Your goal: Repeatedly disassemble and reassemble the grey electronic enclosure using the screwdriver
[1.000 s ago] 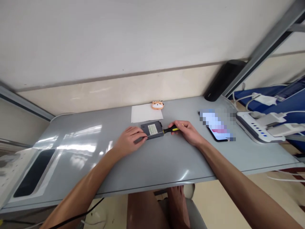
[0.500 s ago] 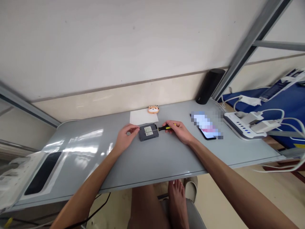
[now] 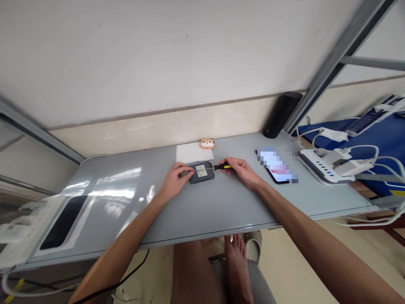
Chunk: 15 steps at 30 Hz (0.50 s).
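Note:
My right hand [image 3: 238, 169] is closed around the black and yellow handle of a screwdriver [image 3: 221, 167]. The screwdriver lies nearly level, its thin metal shaft crossing above a flat dark grey box [image 3: 205, 177] with vent slots and a pale label. At the box's left side, my left hand [image 3: 177, 178] has thumb and forefinger pinched together at the shaft's tip; anything small between them is hidden. The box rests on the grey desk [image 3: 177, 219].
Behind the box are a white paper sheet [image 3: 190, 153] and an orange-and-white animal-faced case [image 3: 207, 143]. To the right lie a lit phone [image 3: 276, 166], a black cylinder [image 3: 282, 115] and a power strip [image 3: 325, 169] with cables. A dark phone [image 3: 63, 223] lies left.
My left fingertips have closed in on the screwdriver's tip, which stood free of them before. The view has shifted slightly; the right hand still holds the handle.

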Available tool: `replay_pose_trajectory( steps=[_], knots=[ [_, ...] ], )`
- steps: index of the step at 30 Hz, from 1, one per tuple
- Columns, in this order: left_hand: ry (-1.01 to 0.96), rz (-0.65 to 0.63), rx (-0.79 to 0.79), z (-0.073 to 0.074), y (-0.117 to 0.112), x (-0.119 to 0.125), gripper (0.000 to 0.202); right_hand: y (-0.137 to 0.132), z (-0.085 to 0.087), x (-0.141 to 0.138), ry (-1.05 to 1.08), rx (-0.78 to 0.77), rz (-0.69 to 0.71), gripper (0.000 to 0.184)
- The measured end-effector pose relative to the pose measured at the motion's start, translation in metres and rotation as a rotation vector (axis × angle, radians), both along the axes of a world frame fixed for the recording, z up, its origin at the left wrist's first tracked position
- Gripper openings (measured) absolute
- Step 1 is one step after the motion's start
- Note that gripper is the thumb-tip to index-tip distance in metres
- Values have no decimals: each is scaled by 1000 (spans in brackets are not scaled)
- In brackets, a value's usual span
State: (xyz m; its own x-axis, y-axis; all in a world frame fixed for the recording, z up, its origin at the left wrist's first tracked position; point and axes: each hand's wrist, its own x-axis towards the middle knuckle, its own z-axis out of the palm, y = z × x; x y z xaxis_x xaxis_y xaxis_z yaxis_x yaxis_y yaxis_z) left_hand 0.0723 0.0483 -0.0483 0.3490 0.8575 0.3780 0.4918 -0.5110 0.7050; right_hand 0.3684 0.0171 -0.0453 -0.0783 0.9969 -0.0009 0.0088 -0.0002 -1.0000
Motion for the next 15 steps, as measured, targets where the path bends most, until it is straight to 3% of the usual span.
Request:
replay_pose_trajectory(
  steps=[15],
  knots=[
    [14, -22, 69, -9, -4, -1, 16, -1, -7, 4, 5, -36, -31, 73]
  ],
)
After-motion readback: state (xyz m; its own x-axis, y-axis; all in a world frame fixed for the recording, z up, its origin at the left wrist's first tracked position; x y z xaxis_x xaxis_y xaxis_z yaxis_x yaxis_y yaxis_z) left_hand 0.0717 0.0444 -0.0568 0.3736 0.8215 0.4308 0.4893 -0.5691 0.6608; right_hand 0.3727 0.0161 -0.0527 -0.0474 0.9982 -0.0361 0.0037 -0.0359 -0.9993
